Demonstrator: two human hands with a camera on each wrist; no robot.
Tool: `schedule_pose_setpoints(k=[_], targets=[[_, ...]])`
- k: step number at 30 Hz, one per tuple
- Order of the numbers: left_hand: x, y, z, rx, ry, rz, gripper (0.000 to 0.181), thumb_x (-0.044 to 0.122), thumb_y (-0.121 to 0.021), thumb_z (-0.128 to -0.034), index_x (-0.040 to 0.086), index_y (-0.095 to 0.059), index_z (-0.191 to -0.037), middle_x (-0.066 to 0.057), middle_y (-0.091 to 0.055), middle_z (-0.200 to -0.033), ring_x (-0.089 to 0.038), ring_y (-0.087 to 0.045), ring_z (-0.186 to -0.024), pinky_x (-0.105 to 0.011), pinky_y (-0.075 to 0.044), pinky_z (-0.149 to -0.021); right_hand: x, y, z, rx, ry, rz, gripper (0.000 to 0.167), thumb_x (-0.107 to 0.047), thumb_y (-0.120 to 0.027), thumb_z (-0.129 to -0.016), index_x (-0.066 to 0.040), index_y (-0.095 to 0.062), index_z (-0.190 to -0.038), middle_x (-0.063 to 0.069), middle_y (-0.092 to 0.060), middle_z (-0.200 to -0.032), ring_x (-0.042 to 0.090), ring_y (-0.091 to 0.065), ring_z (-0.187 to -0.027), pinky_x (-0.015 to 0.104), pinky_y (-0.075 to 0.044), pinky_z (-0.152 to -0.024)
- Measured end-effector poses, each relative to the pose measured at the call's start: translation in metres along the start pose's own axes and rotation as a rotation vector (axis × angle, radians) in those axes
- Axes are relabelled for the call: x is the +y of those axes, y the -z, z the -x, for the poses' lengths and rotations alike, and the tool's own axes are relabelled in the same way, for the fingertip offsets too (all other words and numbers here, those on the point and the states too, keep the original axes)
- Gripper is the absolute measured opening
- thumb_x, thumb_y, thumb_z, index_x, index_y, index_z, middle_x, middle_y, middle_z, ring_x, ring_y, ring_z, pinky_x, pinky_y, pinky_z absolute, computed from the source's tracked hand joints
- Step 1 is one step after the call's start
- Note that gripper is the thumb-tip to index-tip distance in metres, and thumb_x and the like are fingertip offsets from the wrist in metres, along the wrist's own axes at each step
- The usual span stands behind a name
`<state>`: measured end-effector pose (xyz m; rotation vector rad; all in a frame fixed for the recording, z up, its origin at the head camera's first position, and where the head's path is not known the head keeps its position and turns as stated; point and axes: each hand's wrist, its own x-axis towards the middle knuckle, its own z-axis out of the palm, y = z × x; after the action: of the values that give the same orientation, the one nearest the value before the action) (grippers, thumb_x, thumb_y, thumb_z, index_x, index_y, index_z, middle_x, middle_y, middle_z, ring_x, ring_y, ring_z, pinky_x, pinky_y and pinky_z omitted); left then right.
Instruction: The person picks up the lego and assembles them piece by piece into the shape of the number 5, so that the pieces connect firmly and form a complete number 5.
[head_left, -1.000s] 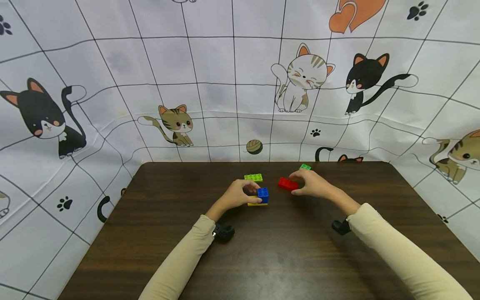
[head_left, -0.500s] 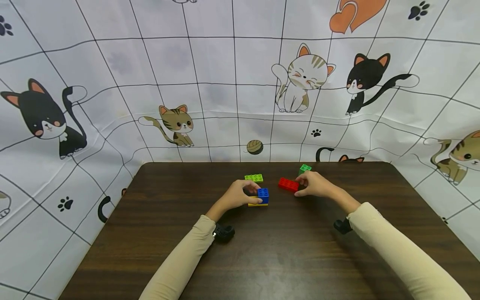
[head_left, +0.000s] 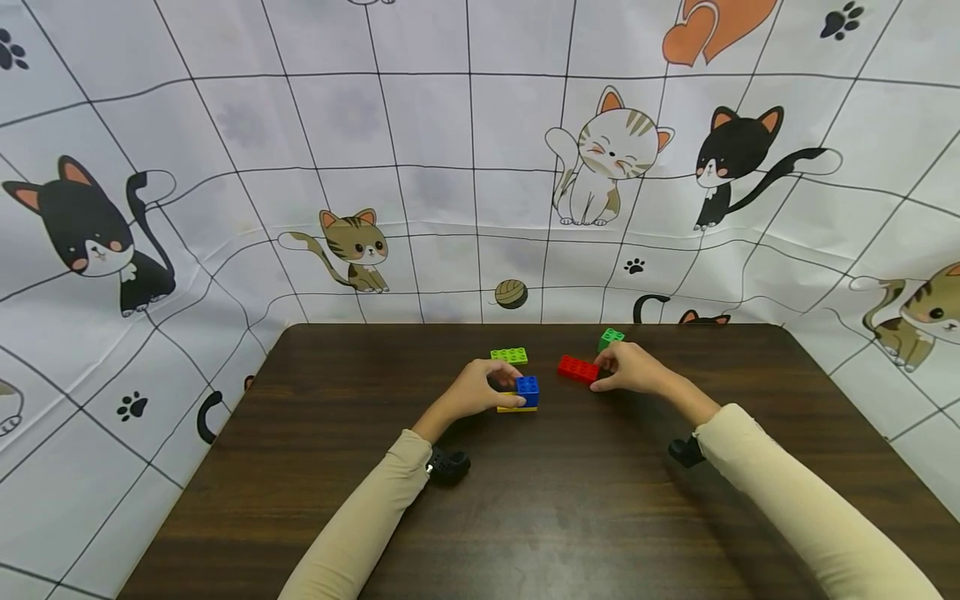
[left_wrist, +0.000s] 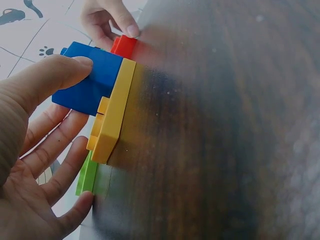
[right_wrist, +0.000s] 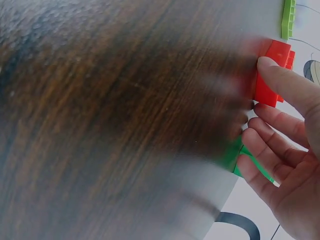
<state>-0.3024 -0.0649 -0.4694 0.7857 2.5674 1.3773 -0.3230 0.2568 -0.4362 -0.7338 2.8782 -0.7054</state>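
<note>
My left hand [head_left: 474, 390] pinches a blue toy brick [head_left: 528, 388], thumb on its near face and fingers behind. In the left wrist view the blue brick [left_wrist: 105, 82] is seated on one end of a longer yellow brick [left_wrist: 118, 117]. The other fingers of that hand spread loosely beside the yellow brick. To the right, a red brick [head_left: 577, 369] lies on the table; my right hand [head_left: 630, 369] holds its right end. The right wrist view has the thumb against the side of the red brick [right_wrist: 275, 52] and the index finger at its end.
A lime green brick [head_left: 508, 356] lies behind the left hand. Just beyond the right hand sits a darker green brick [head_left: 611, 337], near the far edge of the brown table [head_left: 570, 508]. A white cat-print sheet [head_left: 450, 192] hangs behind the table.
My right hand has shifted slightly right and its thumb and index finger have closed in on the red brick's end. More of the darker green brick shows. The left hand has stayed put.
</note>
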Motion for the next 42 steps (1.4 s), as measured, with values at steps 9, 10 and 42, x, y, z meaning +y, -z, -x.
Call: schedule_pose_setpoints(k=[9,10,42], targets=[[-0.002,-0.001,-0.001,-0.007,0.003,0.001,0.037,0.024,-0.087,-0.0823,0.009,-0.073,-0.114,-0.007,-0.072,-0.105,-0.017,-0.064,-0.096,-0.030,-0.054,-0.086,0.001,0.001,-0.002,-0.005,0.008,0.007,0.031,-0.019,-0.085,-0.082,0.005,-0.073,-0.100,0.009,-0.068,-0.086,0.019,-0.058,-0.081,0.033,-0.051,-0.073],[-0.002,0.000,-0.001,-0.007,0.002,0.001,0.037,0.024,-0.087,-0.0823,0.009,-0.073,-0.114,-0.007,-0.072,-0.105,-0.017,-0.064,-0.096,-0.030,-0.054,-0.086,0.001,0.001,-0.002,-0.007,0.001,0.003,0.031,-0.019,-0.085,-0.082,0.004,-0.073,-0.099,0.008,-0.067,-0.086,0.018,-0.058,-0.081,0.032,-0.050,-0.073],[-0.007,-0.002,-0.003,-0.048,0.033,-0.117,0.040,0.026,-0.089,-0.0795,0.007,-0.073,-0.110,-0.005,-0.073,-0.104,-0.015,-0.064,-0.097,-0.032,-0.055,-0.091,-0.013,0.013,-0.009,-0.098,-0.007,-0.228,0.027,-0.021,-0.082,-0.086,-0.002,-0.073,-0.104,0.005,-0.072,-0.090,0.015,-0.063,-0.082,0.029,-0.054,-0.075]])
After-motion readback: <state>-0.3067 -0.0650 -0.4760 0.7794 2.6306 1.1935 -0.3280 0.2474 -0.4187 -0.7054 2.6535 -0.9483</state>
